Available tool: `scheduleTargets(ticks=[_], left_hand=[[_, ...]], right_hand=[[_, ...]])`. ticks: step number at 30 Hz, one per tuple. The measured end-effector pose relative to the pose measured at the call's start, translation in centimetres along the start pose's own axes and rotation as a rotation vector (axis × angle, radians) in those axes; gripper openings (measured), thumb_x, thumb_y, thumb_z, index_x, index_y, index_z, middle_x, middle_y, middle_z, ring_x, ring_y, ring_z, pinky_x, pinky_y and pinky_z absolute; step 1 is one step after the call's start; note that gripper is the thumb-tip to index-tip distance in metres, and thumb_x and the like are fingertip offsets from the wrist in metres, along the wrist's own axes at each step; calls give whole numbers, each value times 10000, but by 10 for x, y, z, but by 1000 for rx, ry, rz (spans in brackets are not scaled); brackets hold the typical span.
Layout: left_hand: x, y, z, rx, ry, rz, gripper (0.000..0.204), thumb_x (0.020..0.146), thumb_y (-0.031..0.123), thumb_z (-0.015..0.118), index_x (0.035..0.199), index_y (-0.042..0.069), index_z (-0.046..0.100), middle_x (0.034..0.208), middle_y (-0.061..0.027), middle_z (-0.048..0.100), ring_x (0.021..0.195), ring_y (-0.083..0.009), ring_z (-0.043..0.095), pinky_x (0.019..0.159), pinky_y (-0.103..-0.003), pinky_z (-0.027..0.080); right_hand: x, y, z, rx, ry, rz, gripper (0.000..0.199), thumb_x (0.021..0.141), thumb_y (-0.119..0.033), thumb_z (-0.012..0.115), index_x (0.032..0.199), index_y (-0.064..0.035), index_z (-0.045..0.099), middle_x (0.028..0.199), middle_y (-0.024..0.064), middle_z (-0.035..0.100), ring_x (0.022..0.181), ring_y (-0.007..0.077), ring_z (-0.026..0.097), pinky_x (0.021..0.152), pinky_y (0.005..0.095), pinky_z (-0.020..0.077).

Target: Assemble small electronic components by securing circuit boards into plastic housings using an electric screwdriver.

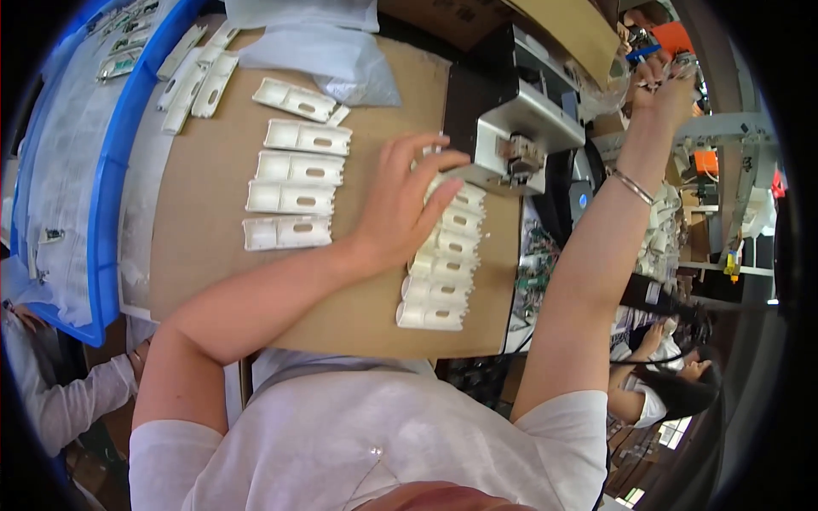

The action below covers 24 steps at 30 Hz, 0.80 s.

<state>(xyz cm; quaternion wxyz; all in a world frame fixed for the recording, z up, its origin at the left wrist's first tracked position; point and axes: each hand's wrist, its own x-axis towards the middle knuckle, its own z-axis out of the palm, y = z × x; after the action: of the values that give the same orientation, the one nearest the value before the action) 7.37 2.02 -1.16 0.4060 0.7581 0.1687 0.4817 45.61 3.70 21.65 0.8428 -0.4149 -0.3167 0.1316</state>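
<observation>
Your left hand [400,200] lies open, fingers spread on a row of white plastic parts [443,264] on the cardboard surface [204,196]. Your right hand [660,85] reaches up, gripping a tool [656,47].

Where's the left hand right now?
In the head view, the left hand rests mid-table on top of the right-hand row of white plastic housings, just left of the grey metal press fixture.
</observation>
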Motion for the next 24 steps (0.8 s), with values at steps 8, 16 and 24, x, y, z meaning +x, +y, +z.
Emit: scheduleTargets(ticks=[8,16,24], left_hand=[[-3,-3,-4,-114,10,-110,327,1079,266,570,1345,84,627,1389,-133,550,1281,-314,507,1100,-419,398],[-1,0,-14,-65,-70,-227,380,1120,325,487,1379,78,618,1423,-125,558,1315,-281,506,1129,-390,378],[-11,8,-19,-78,-146,-274,405,1132,341,464,1384,53,597,1480,-161,523,1380,-309,472,1160,-414,363]], right_hand=[[-242,-26,80,-721,-76,-269,427,1078,-387,540,808,-63,609,675,44,593,475,91,410,416,220,310],[-324,20,-29,-930,105,199,433,1084,-368,589,830,-29,676,717,19,616,567,129,521,509,264,417],[-340,27,-52,-1538,-149,215,272,1053,-279,635,1135,-29,703,994,80,724,811,251,654,780,368,541]])
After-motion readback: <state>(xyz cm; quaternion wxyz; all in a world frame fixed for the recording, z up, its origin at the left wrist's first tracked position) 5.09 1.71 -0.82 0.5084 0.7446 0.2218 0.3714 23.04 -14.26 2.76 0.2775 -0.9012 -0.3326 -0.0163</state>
